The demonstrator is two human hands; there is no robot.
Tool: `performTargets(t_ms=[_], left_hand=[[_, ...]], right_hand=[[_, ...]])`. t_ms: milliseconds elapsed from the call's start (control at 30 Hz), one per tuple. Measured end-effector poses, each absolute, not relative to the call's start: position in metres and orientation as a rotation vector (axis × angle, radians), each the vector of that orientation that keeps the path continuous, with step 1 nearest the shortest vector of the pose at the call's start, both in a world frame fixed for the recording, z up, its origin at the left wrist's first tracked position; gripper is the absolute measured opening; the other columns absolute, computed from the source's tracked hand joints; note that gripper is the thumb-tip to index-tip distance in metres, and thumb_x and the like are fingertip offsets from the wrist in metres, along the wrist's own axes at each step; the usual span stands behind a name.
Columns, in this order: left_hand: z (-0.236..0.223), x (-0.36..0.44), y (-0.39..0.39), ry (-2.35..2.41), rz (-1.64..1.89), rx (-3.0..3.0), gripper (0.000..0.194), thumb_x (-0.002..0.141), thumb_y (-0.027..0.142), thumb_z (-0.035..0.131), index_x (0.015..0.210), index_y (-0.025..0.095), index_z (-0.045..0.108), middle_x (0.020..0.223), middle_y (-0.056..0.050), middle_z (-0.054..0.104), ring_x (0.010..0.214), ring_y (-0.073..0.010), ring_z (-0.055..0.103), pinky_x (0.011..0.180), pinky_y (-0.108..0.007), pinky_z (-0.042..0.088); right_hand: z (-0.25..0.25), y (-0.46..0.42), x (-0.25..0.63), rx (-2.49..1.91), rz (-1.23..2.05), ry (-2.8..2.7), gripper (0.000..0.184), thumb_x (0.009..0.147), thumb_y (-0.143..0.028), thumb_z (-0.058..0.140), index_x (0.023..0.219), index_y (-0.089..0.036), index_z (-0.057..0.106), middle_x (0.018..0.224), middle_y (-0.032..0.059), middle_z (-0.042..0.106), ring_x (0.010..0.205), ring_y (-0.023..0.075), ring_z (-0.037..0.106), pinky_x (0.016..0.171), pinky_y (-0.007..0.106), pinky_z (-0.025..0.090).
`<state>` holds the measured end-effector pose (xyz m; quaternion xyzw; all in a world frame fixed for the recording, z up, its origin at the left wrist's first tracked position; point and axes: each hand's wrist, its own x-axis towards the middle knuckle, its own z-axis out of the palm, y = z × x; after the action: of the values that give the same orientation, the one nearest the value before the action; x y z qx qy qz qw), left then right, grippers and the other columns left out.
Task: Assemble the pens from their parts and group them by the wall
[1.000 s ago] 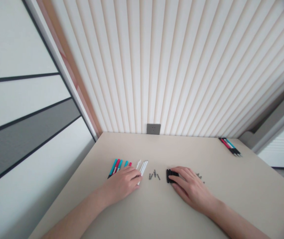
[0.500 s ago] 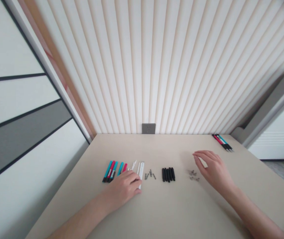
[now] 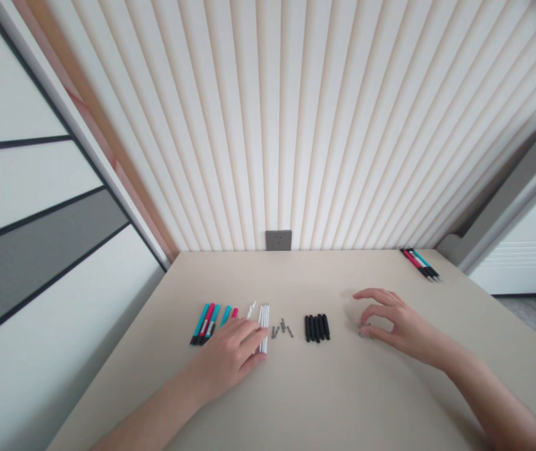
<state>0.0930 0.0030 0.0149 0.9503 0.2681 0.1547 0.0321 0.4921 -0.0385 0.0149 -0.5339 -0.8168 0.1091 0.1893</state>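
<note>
Along the left of the frame ran a white wall panel (image 3: 24, 188) with a grey band (image 3: 42, 263) and dark lines, meeting a cream tabletop (image 3: 343, 394) at its far edge. On that table, a row of teal and red pens (image 3: 205, 323) lay side by side, their lower ends pointing toward the person. The left hand (image 3: 226, 352) rested palm-down just beside them, fingers extended and slightly spread, partly covering the last red pen. Its fingertips reached the lower end of a tight group of white sticks (image 3: 264, 327), as in the earlier frame, with no clear grip on them. Just right of these lay a few small grey metal pieces (image 3: 282, 330), then a neat row of black pen barrels (image 3: 317, 327) in the middle of the table, nearly parallel. Further right, the right hand (image 3: 392, 324) had come down from its raised, open pose, its fingers now curved and drawn toward the thumb near the tabletop. The small metal bits seen there earlier were hidden behind its fingertips (image 3: 364, 332), so I could not tell whether it was pinching any. At the upper right table corner lay a small bundle of teal, red and black pens (image 3: 420, 264), and a grey wall socket (image 3: 278, 240) sat at the foot of the pleated wall (image 3: 296, 125).
</note>
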Motion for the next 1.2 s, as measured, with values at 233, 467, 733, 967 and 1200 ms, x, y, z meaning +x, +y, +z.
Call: performTargets(t_ms=[233, 467, 733, 967, 1200], left_hand=[[0.015, 0.095, 0.006, 0.890, 0.410, 2.953, 0.018, 0.096, 0.021, 0.051, 0.110, 0.020, 0.063, 0.102, -0.005, 0.066, 0.095, -0.0226, 0.060, 0.096, -0.043, 0.043], [0.016, 0.096, 0.004, 0.894, 0.408, 2.926, 0.013, 0.095, 0.019, 0.053, 0.102, 0.018, 0.064, 0.101, -0.004, 0.066, 0.094, -0.0214, 0.060, 0.095, -0.041, 0.040], [0.012, 0.095, 0.005, 0.854, 0.439, 2.933, 0.012, 0.095, 0.020, 0.054, 0.101, 0.020, 0.064, 0.099, -0.003, 0.066, 0.094, -0.0206, 0.061, 0.095, -0.040, 0.040], [0.015, 0.096, 0.003, 0.812, 0.399, 2.962, 0.024, 0.096, 0.023, 0.053, 0.119, 0.020, 0.060, 0.102, -0.005, 0.066, 0.096, -0.0216, 0.060, 0.092, -0.039, 0.042], [0.014, 0.097, 0.002, 0.759, 0.398, 2.963, 0.022, 0.096, 0.023, 0.052, 0.117, 0.019, 0.061, 0.102, -0.004, 0.066, 0.096, -0.0214, 0.059, 0.092, -0.039, 0.040]], right_hand=[[0.018, -0.041, 0.490, -1.497, 0.398, -2.370, 0.022, 0.088, -0.048, 0.061, 0.085, -0.028, 0.071, 0.135, 0.0057, 0.055, 0.127, 0.0285, 0.049, 0.103, 0.051, 0.041], [0.020, -0.042, 0.488, -1.466, 0.428, -2.377, 0.020, 0.088, -0.045, 0.062, 0.089, -0.028, 0.072, 0.137, 0.0065, 0.054, 0.128, 0.0292, 0.047, 0.104, 0.050, 0.041], [0.017, -0.040, 0.490, -1.477, 0.487, -2.390, 0.023, 0.088, -0.047, 0.063, 0.087, -0.026, 0.072, 0.140, 0.0076, 0.051, 0.130, 0.0308, 0.045, 0.105, 0.051, 0.039], [0.011, -0.039, 0.477, -1.404, 0.252, -2.331, 0.025, 0.091, -0.041, 0.059, 0.109, -0.027, 0.068, 0.130, 0.0105, 0.060, 0.122, 0.0284, 0.055, 0.101, 0.048, 0.046], [-0.005, -0.046, 0.410, -1.332, 0.124, -2.288, 0.036, 0.091, -0.029, 0.060, 0.127, -0.023, 0.059, 0.132, 0.0121, 0.059, 0.126, 0.0285, 0.051, 0.103, 0.049, 0.046]])
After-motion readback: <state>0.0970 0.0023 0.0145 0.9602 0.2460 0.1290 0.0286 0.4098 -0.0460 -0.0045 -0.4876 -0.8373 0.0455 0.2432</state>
